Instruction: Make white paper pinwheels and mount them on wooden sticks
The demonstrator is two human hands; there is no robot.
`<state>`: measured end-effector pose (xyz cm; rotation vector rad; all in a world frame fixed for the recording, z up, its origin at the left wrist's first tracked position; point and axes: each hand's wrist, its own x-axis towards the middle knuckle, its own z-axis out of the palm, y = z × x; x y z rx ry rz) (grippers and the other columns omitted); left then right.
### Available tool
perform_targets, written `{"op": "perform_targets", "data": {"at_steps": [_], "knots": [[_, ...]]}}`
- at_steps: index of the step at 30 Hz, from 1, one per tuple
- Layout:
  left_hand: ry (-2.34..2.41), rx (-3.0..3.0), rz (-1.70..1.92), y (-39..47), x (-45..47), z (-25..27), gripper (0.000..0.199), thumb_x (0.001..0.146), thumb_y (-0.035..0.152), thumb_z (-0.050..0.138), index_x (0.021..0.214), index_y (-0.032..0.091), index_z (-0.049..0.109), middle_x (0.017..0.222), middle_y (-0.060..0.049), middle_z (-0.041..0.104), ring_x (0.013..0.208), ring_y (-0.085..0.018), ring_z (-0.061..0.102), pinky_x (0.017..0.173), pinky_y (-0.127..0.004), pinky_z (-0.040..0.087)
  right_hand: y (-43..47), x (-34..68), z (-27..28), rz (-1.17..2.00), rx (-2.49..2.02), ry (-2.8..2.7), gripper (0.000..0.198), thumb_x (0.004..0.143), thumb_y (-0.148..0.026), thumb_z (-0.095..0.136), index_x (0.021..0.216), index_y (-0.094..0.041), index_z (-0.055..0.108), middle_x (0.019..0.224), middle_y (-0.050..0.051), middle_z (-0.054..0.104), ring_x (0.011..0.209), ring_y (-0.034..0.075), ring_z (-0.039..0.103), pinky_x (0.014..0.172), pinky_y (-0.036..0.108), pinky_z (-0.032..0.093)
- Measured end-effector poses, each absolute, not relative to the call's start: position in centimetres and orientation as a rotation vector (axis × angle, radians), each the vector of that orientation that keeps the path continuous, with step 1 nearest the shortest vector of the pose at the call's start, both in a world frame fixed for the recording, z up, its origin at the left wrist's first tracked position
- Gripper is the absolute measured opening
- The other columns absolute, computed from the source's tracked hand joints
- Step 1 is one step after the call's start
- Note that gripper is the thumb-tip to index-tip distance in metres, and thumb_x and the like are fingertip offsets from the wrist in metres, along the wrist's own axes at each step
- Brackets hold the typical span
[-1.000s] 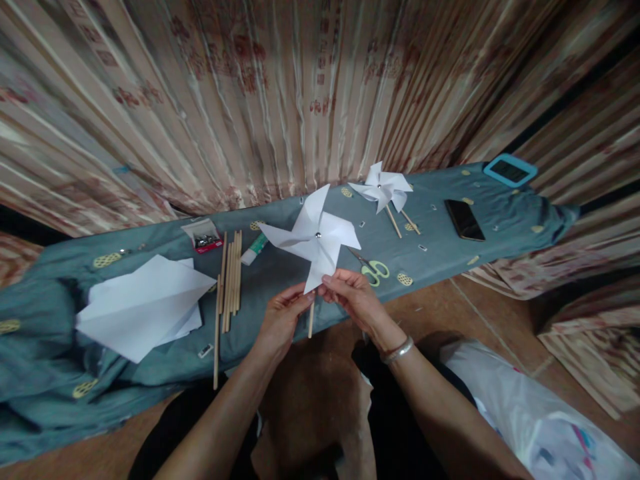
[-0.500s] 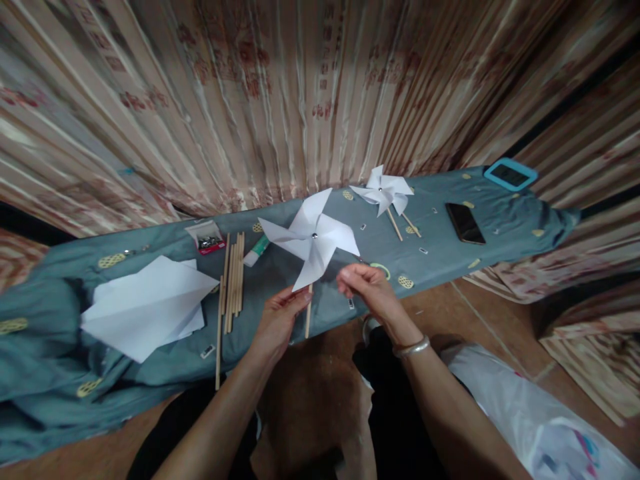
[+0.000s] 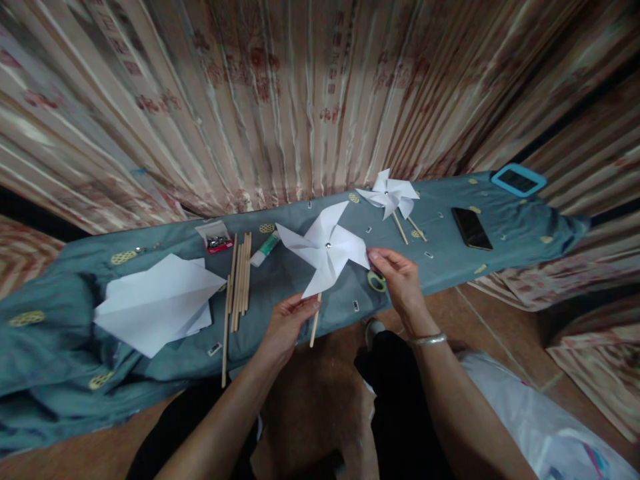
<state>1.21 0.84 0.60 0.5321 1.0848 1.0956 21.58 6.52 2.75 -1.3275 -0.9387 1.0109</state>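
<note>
White sheets (image 3: 157,307) at far left, loose wooden sticks (image 3: 241,287) next, and here's the left hand (image 3: 290,323), pinching the paper pinwheel (image 3: 327,259) by its stick, blades out over the worktop (image 3: 443,263)! Right hand (image 3: 397,277) pinches a blade tip (green-handled scissors (image 3: 377,282) just beside it), dark phone (image 3: 471,228) farther right.

Sticks (image 3: 241,283) lie between paper sheets (image 3: 155,303), left, and the front pinwheel (image 3: 325,257), right.

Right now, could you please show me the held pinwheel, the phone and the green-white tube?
Held pinwheel (image 3: 328,246), head view: metal pin at its centre.
Phone (image 3: 471,228), head view: its dark face.
Green-white tube (image 3: 266,249), head view: middle of its body.
</note>
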Motion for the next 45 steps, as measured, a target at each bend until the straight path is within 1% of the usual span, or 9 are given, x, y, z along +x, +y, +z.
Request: {"op": "perform_targets", "data": {"at_steps": [4, 8, 14, 17, 21, 29, 45], "knots": [[1.096, 0.520, 1.102, 0.9, 1.1, 0.7, 0.039, 0.045, 0.034, 0.091, 0.077, 0.017, 0.078, 0.076, -0.006, 0.075, 0.072, -0.014, 0.063, 0.075, -0.026, 0.046, 6.5, 21.1, 2.6, 1.046, -1.343, -0.946, 0.030, 0.054, -0.046, 0.083, 0.068, -0.021, 0.072, 0.058, -0.003, 0.062, 0.053, 0.011, 0.047, 0.053, 0.026, 0.038], [1.102, 0.511, 1.117, 1.1, 1.0, 0.7, 0.036, 0.046, 0.030, 0.090, 0.077, 0.018, 0.078, 0.076, -0.004, 0.074, 0.068, -0.012, 0.062, 0.072, -0.026, 0.047, 6.4, 20.7, 2.5, 1.086, -1.353, -0.958, 0.030, 0.054, -0.046, 0.084, 0.066, -0.021, 0.072, 0.056, -0.003, 0.059, 0.052, 0.010, 0.045, 0.052, 0.025, 0.035], [1.101, 0.510, 1.132, 1.2, 0.9, 0.7, 0.034, 0.049, 0.029, 0.089, 0.079, 0.017, 0.077, 0.074, -0.004, 0.074, 0.068, -0.011, 0.062, 0.071, -0.024, 0.047, 5.9, 19.8, 2.5, 1.164, -1.325, -0.969, 0.024, 0.055, -0.042, 0.083, 0.062, -0.022, 0.071, 0.055, -0.003, 0.059, 0.054, 0.010, 0.046, 0.055, 0.025, 0.036], [1.111, 0.490, 1.145, 1.3, 0.9, 0.6, 0.036, 0.048, 0.029, 0.089, 0.080, 0.017, 0.077, 0.074, -0.003, 0.074, 0.068, -0.011, 0.062, 0.072, -0.024, 0.047, 5.6, 19.3, 2.4, 1.185, -1.315, -1.004, 0.022, 0.057, -0.040, 0.082, 0.059, -0.022, 0.070, 0.055, -0.003, 0.059, 0.055, 0.010, 0.048, 0.057, 0.026, 0.038], [1.109, 0.461, 1.154, 1.4, 1.0, 0.5, 0.037, 0.046, 0.029, 0.090, 0.078, 0.017, 0.077, 0.073, -0.003, 0.073, 0.068, -0.010, 0.061, 0.072, -0.023, 0.046, 5.3, 18.9, 2.2, 1.216, -1.317, -1.038, 0.022, 0.061, -0.041, 0.080, 0.061, -0.022, 0.070, 0.057, -0.003, 0.062, 0.055, 0.011, 0.050, 0.058, 0.026, 0.040], [1.111, 0.437, 1.156, 1.5, 1.0, 0.6, 0.040, 0.041, 0.031, 0.092, 0.076, 0.017, 0.077, 0.069, -0.001, 0.072, 0.066, -0.008, 0.059, 0.070, -0.021, 0.044, 5.0, 18.2, 1.8, 1.274, -1.295, -1.055, 0.027, 0.058, -0.045, 0.082, 0.060, -0.022, 0.070, 0.055, -0.003, 0.063, 0.054, 0.010, 0.052, 0.058, 0.025, 0.041], [1.102, 0.430, 1.173, 1.5, 1.2, 0.5, 0.041, 0.039, 0.031, 0.093, 0.075, 0.018, 0.077, 0.071, -0.001, 0.073, 0.069, -0.011, 0.061, 0.074, -0.025, 0.045, 4.0, 16.7, 1.6, 1.433, -1.226, -1.030, 0.030, 0.059, -0.048, 0.083, 0.060, -0.020, 0.070, 0.059, -0.002, 0.067, 0.056, 0.010, 0.055, 0.059, 0.024, 0.043]]}}
